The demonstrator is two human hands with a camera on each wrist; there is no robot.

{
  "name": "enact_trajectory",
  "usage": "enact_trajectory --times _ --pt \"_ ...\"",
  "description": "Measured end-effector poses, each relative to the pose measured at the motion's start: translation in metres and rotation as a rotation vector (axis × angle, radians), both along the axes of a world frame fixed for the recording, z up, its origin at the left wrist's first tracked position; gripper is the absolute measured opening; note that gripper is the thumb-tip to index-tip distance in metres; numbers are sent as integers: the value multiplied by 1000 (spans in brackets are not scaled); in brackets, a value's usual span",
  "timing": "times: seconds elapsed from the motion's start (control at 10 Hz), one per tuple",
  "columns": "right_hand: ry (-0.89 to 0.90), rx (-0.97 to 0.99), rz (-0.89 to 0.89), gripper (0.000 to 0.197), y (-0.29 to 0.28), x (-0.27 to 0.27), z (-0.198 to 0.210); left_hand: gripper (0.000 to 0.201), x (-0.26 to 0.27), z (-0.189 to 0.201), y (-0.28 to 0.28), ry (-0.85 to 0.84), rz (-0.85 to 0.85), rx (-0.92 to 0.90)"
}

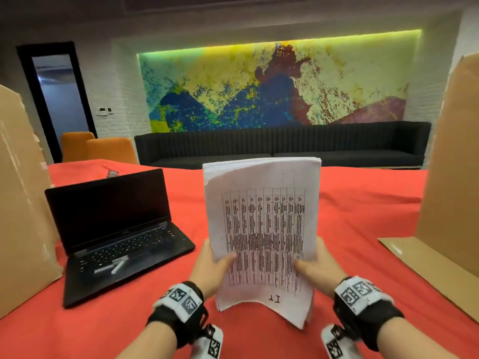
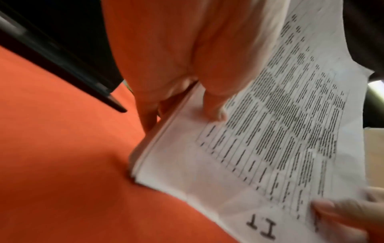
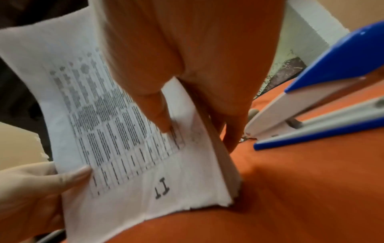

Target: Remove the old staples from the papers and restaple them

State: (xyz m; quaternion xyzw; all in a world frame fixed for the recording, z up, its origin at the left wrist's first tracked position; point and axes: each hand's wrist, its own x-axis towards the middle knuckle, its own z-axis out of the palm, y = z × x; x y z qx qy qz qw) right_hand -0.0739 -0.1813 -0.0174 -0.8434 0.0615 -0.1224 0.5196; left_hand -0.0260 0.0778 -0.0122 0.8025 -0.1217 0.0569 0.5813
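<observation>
Two hands hold one stack of papers (image 1: 261, 229) upright above the red tablecloth (image 1: 363, 216); left hand (image 1: 211, 266) clamps its left edge, thumb across the printed table and fingers behind; right hand (image 1: 315, 265) clamps the right edge likewise; bottom corner of the stack touches the cloth in the wrist views; one blue stapler (image 3: 324, 98) lies just beside the right hand; one open laptop (image 1: 116, 234) sits to the left; two cardboard boxes (image 1: 23, 203) flank the table.
</observation>
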Motion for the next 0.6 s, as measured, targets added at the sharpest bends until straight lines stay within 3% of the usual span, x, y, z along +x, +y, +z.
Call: enact_trajectory --times 0.1,0.3,0.4,0.5,0.6 --pt "207 -147 19 64 -5 2 -28 30 3 -27 2 71 -48 175" --pt "196 -214 -13 35 2 -5 -11 27 5 -19 9 201 -37 348" --pt "281 -241 -19 20 7 -10 -7 17 -1 -17 13 291 -34 458" --pt "511 -550 -36 39 14 -21 -14 24 -10 -25 18 399 -15 698" --pt "586 -640 0 40 14 -30 -14 47 -12 -23 25 463 -11 767"
